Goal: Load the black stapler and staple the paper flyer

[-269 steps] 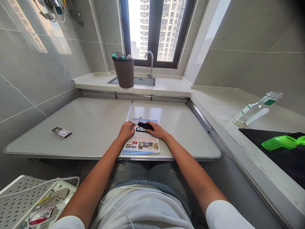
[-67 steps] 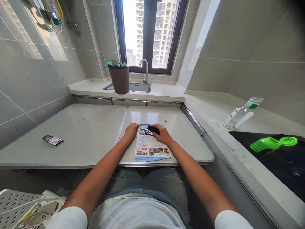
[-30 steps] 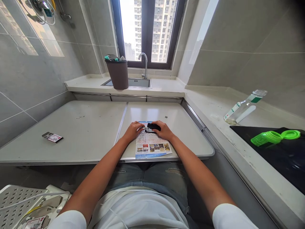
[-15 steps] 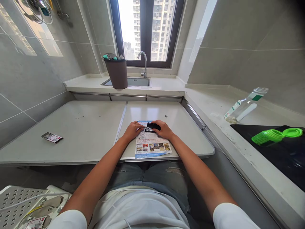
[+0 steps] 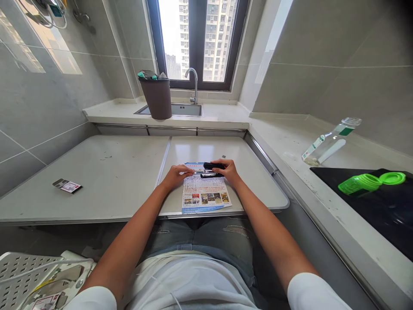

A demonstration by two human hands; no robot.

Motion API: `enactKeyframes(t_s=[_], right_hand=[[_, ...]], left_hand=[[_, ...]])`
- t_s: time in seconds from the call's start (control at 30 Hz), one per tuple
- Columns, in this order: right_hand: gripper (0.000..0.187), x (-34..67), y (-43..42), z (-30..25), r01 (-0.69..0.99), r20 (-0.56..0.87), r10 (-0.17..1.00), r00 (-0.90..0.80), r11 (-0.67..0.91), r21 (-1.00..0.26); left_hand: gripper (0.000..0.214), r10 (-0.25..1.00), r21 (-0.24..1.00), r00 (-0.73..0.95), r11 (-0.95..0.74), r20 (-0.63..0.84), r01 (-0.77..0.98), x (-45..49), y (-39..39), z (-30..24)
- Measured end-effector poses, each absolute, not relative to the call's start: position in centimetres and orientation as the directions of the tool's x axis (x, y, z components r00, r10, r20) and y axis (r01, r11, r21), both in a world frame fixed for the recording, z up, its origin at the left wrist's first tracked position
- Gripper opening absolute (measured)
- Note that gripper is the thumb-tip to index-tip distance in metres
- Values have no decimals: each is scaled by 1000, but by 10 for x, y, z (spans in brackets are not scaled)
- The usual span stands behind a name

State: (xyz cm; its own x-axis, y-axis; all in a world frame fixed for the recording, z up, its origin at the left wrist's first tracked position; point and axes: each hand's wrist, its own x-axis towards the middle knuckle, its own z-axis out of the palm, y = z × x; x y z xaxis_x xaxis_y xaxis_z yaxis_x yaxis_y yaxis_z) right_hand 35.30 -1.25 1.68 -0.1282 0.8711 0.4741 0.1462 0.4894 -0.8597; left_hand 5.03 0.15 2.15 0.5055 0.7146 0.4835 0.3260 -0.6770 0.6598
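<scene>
A printed leaflet (image 5: pixel 204 193) lies on the white table (image 5: pixel 129 172) in front of me. My right hand (image 5: pixel 229 171) is closed around a black stapler (image 5: pixel 213 168) at the leaflet's top edge, with the stapler's upper arm raised off its base. My left hand (image 5: pixel 176 175) rests on the leaflet's top left corner, fingertips touching the stapler's front end.
A small card packet (image 5: pixel 67 186) lies at the table's left. A brown bin (image 5: pixel 158 95) stands by the sink (image 5: pixel 183 110) and tap. On the right counter are a clear bottle (image 5: pixel 329 142) and a green container (image 5: pixel 364 183) on a black hob. A tiny staple (image 5: pixel 223 156) lies beyond the leaflet.
My right hand has shifted from pressing down on the stapler to gripping its rear, and the stapler's top has sprung up. My left hand reached to its front.
</scene>
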Motion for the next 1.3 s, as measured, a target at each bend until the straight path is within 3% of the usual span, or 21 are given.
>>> enactKeyframes(t_s=[0.2, 0.43, 0.57, 0.67, 0.77, 0.9, 1.0, 1.13, 1.3], right_hand=[[48, 335, -20, 19, 150, 489, 813, -316, 552, -820], [49, 326, -20, 16, 148, 504, 793, -341, 575, -805], [44, 338, -16, 19, 155, 494, 846, -202, 525, -837], [39, 363, -8, 22, 196, 506, 862, 28, 492, -849], [37, 400, -2, 22, 309, 507, 845, 171, 443, -842], [36, 443, -8, 14, 524, 520, 831, 199, 358, -773], [35, 457, -19, 8, 591, 511, 844, 163, 331, -735], [34, 455, -33, 7, 558, 490, 871, 26, 394, -730], [33, 445, -41, 13, 516, 474, 876, -93, 450, -729]], left_hand=[[38, 727, 681, 562, -642, 395, 352, 68, -3, 19], [31, 701, 632, 574, -682, 423, 367, 73, -2, 18], [19, 743, 648, 472, -658, 475, 383, 73, 2, 15], [12, 788, 561, 398, -614, 470, 555, 70, 8, 11], [19, 832, 443, 366, -537, 417, 717, 65, 13, 4], [38, 859, 359, 358, -486, 367, 797, 64, 17, -7], [44, 872, 314, 384, -473, 304, 823, 67, 17, -11], [41, 881, 324, 380, -460, 281, 827, 68, 18, -11], [35, 857, 492, 361, -509, 368, 706, 63, 22, -10]])
